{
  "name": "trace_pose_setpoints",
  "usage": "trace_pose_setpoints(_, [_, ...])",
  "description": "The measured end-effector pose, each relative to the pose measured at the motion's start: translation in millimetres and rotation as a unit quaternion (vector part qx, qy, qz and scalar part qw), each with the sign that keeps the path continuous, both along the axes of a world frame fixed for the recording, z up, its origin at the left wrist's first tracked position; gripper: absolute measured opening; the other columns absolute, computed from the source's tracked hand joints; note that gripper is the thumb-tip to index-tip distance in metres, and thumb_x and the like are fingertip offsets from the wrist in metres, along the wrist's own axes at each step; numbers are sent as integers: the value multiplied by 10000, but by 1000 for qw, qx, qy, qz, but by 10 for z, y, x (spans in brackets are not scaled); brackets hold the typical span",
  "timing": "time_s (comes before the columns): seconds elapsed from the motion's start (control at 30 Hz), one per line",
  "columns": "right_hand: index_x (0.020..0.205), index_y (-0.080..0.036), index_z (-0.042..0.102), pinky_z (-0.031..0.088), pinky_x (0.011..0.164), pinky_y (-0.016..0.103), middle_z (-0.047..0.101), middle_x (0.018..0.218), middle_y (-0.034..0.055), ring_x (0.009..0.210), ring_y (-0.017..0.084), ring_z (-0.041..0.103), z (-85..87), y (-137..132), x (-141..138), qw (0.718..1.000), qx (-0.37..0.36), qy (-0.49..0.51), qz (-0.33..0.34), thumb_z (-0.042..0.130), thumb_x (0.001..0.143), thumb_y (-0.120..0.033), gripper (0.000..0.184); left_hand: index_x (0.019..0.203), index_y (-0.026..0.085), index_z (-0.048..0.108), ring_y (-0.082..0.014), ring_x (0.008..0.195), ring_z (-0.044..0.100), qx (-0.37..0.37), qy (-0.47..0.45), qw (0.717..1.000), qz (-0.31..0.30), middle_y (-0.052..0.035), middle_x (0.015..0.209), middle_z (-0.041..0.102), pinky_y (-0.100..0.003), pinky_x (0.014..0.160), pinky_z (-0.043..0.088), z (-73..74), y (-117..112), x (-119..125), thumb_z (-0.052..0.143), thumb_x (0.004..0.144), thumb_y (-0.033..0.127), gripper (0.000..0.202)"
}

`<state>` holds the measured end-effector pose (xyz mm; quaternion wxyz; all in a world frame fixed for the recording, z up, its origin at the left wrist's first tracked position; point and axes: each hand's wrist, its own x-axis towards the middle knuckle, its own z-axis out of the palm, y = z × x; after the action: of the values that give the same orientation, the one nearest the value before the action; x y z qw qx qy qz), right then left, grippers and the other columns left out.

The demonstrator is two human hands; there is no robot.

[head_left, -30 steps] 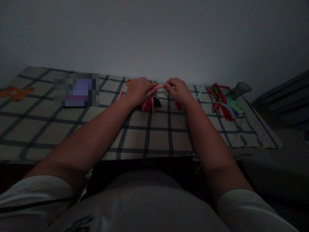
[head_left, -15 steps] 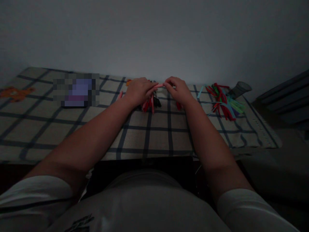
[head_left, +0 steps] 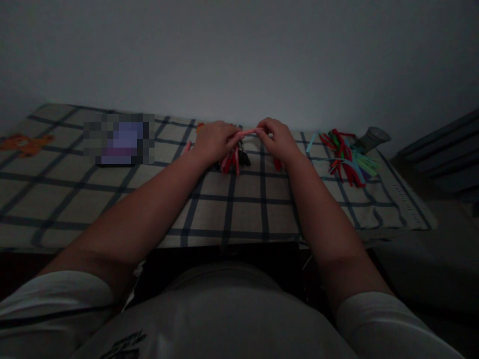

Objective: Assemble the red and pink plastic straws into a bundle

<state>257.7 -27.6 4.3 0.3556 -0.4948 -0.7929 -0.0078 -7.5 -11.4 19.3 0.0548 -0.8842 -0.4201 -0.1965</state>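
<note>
A thin pink strip stretches between my two hands above the table; its exact kind is hard to make out in the dim light. My left hand pinches one end, palm down. At the other end, the thumb and fingertips of my right hand are closed on it. Under and beside my left hand lies a bunch of red, pink and black strips. A small red piece shows by my right wrist, partly covered by it.
Red, green and blue strips lie heaped at the right, by a tilted clear cup. A phone-like device, blurred out, and an orange flower-like piece lie left on the checked cloth. A wall stands behind.
The fingers of my left hand have shifted slightly left along the pink strip, so a longer piece of it shows between the hands. My right hand has barely moved.
</note>
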Motion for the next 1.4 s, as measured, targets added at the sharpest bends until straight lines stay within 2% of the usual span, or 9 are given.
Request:
trace_pose_setpoints(0.23, [1104,-257,760,523,983,463,765,1055,129,1037,325,654,15,14,18,1000,-16,-26,-6,495,1218,-710,537,1379,281,903,-333,1251,786,12,5,1000,9,-129,1262,900,-408,968,539,9,2,15,421,1249,532,559])
trace_pose_setpoints(0.4, [994,-272,745,538,1028,499,703,948,111,1018,337,650,38,14,-21,998,-39,-46,-21,409,1213,-810,671,1407,292,890,-321,1307,764,9,11,1000,5,-116,1350,891,-405,1016,536,-6,18,-1,484,1231,497,487])
trace_pose_setpoints(0.6, [939,-275,724,544,1004,488,637,858,81,942,308,611,-17,54,-6,999,-18,-28,6,275,1181,-920,823,1427,324,881,-311,1324,747,16,-6,1000,-11,-95,1362,890,-407,1050,534,-59,68,-23,497,1226,505,470])
trace_pose_setpoints(0.73, [980,-271,754,551,1010,493,682,891,88,951,310,633,-10,36,-5,999,-26,-25,8,280,1175,-933,838,1417,288,886,-324,1320,743,10,-3,1000,-5,-127,1362,884,-421,1053,530,-44,34,-13,457,1228,495,513])
trace_pose_setpoints(0.9, [1176,-286,809,584,1014,518,791,1049,120,1057,353,695,62,-52,-56,1000,-24,3,5,398,1185,-880,722,1363,307,901,-344,1255,761,14,-12,1000,-5,-127,1230,895,-440,996,529,2,-19,-9,362,1253,547,600])
trace_pose_setpoints(1.03, [1199,-297,806,613,1006,541,798,1047,119,1046,362,710,79,-91,-76,1000,-20,11,4,421,1175,-891,708,1379,292,898,-356,1253,762,3,-5,1000,7,-138,1245,890,-453,983,528,24,-29,1,324,1263,546,638])
trace_pose_setpoints(1.2, [1300,-274,783,623,997,517,802,1056,118,1021,338,732,43,-60,-27,1000,-16,25,-7,412,1166,-920,758,1364,263,897,-345,1242,747,7,-1,1000,-9,-143,1225,889,-435,988,520,28,-27,12,334,1272,535,632])
trace_pose_setpoints(1.4, [1217,-277,788,621,1036,531,823,1149,135,1094,353,747,-36,52,40,999,10,21,42,315,1125,-1002,871,1387,216,888,-352,1243,733,5,14,1000,0,-169,1272,882,-433,978,514,33,-28,30,288,1290,548,692])
